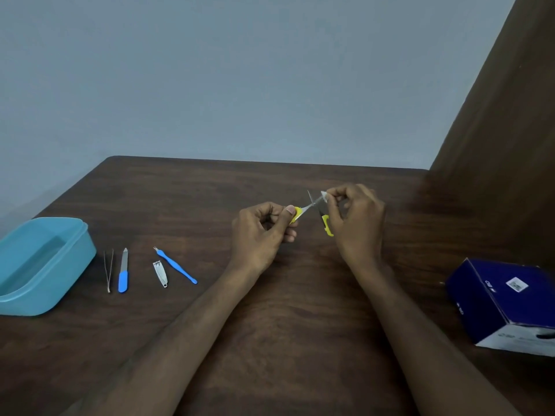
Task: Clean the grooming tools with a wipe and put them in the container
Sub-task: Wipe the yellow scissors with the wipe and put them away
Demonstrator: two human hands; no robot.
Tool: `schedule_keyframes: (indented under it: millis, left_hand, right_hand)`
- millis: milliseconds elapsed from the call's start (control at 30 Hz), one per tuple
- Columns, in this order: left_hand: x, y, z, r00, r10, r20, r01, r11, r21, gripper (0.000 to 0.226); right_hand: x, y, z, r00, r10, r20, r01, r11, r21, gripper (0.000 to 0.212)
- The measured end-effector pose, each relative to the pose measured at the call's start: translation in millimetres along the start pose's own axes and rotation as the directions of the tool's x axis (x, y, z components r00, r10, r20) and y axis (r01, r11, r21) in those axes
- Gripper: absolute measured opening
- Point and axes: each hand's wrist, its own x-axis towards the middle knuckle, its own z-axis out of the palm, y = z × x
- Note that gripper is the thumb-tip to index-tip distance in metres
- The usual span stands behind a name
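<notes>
Small yellow-handled scissors (312,205) are held spread apart above the middle of the table. My left hand (264,232) pinches one yellow handle. My right hand (354,217) pinches a small white wipe (323,194) against one blade; the other yellow handle hangs below it. On the table to the left lie tweezers (108,270), a blue-handled nail file (123,271), a metal nail clipper (160,273) and a blue cuticle pusher (175,265). The light blue container (75,265) stands open at the far left.
A dark blue and white box (507,304) lies at the right edge of the dark wooden table (285,325). A brown panel (504,115) rises at the back right. A grey-blue wall stands behind the table's far edge.
</notes>
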Motion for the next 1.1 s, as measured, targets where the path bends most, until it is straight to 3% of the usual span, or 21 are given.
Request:
schedule_keyframes:
  millis: [200,333,400,533,633,733,867,1100]
  left_hand:
    - [-1,2,0,1.0,-0.003,-0.026,0.004,0.999,0.041,0.022]
    - [-2,4,0,1.0,-0.003,-0.029,0.004,0.999,0.045,0.02]
    - [-2,4,0,1.0,-0.009,-0.024,0.01,0.999,0.04,0.021]
    - [-2,4,1,1.0,-0.003,-0.011,0.004,0.998,0.062,0.02]
    - [-2,3,0,1.0,-0.001,-0.024,0.002,0.998,0.068,0.02]
    - [-2,3,0,0.999,-0.002,-0.041,0.005,0.998,0.06,0.019]
    - [-3,4,0,1.0,0.016,-0.017,-0.015,0.998,0.063,0.02]
    - [-5,3,3,0.995,0.078,0.059,-0.087,0.983,0.161,0.024]
  right_hand:
    - [3,-7,-9,0.988,0.038,-0.147,-0.037,0.999,0.015,0.007]
    - [-4,-12,1,0.994,-0.11,-0.005,0.11,0.994,-0.011,0.008]
    - [-6,-7,6,0.996,-0.081,0.04,0.083,0.996,-0.04,0.007]
    - [-2,-3,-3,0.998,0.032,-0.053,-0.036,0.997,-0.071,0.008]
    - [-2,-13,-10,0.993,0.006,-0.12,-0.011,0.999,-0.043,0.01]
    - [-7,-23,-4,0.993,-0.089,-0.079,0.088,0.996,-0.022,0.011]
    - [-12,-20,8,0.995,-0.097,0.017,0.098,0.994,-0.051,0.009]
    - [-6,-27,4,0.984,-0.175,0.02,0.174,0.984,0.029,0.003]
